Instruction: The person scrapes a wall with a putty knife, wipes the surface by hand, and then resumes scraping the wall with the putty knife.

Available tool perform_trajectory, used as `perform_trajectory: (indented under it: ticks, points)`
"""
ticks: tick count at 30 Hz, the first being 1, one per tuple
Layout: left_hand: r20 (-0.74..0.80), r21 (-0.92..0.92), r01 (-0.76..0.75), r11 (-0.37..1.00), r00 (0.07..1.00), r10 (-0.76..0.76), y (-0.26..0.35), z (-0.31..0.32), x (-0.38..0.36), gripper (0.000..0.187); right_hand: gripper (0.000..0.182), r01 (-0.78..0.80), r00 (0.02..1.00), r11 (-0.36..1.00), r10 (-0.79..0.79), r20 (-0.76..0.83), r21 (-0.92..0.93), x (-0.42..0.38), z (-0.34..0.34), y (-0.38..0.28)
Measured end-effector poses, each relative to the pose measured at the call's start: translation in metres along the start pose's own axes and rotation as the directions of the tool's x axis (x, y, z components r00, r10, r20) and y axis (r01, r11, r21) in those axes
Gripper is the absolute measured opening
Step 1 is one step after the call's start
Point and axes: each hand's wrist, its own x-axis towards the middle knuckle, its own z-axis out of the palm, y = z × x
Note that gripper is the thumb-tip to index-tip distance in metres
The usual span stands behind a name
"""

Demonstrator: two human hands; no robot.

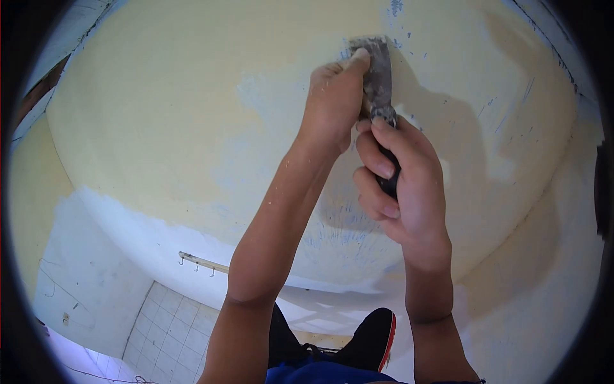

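A putty knife (382,80) with a wide metal blade and a dark handle is held up at the yellow wall (173,109). Pale residue marks its blade, mostly near the top edge. My right hand (416,176) wraps its fingers round the handle, thumb up near the collar. Higher up, my left hand (336,102) is closed at the blade's left side, its thumb pressed on the blade's face near the tip; its other fingers are partly hidden. Around the blade the wall shows chipped bluish spots and pale, scuffed patches.
A rail with hooks (203,263) runs along the lower wall, left of my forearm. Below lie white floor tiles (166,323) and my black shoe (374,336) with a red sole edge. A wall outlet (66,318) is at lower left; a dark object (602,192) is at the right edge.
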Motion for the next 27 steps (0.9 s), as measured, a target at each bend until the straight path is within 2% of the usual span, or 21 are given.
perform_trajectory:
  ticks: [6,8,12,14,17,23,27]
  points:
    - [-0.003,0.048,0.017,0.999,1.0,-0.017,0.0,-0.004,-0.005,0.039,0.024,-0.017,1.0,1.0,0.017,-0.007,0.013,-0.008,0.003,0.005]
    - [0.02,0.058,0.042,0.997,0.999,-0.043,-0.004,-0.007,-0.003,0.033,0.024,-0.024,1.0,0.999,0.024,-0.013,0.025,-0.006,0.004,0.003]
    - [0.048,0.054,-0.005,0.999,0.999,0.003,0.008,-0.002,0.003,0.033,0.024,-0.023,1.0,0.999,0.023,0.008,0.049,0.0,0.007,-0.01]
    - [-0.003,0.001,0.011,1.0,1.0,-0.011,0.011,0.002,-0.002,0.039,0.024,-0.037,0.999,0.998,0.037,-0.018,0.044,-0.002,0.008,-0.009]
    - [0.003,0.024,0.023,0.999,1.0,-0.023,-0.001,-0.002,-0.003,0.032,0.02,-0.044,0.999,0.999,0.044,0.0,0.016,-0.006,0.003,-0.007]
    - [0.058,0.029,-0.032,0.999,0.998,0.03,0.009,-0.004,0.012,0.034,0.021,-0.036,0.998,0.999,0.036,0.055,0.002,0.008,0.002,-0.015]
    - [0.016,0.02,-0.053,0.998,0.999,0.052,0.005,0.0,0.004,0.038,0.02,-0.044,0.998,0.999,0.043,0.042,0.02,-0.003,0.006,-0.013]
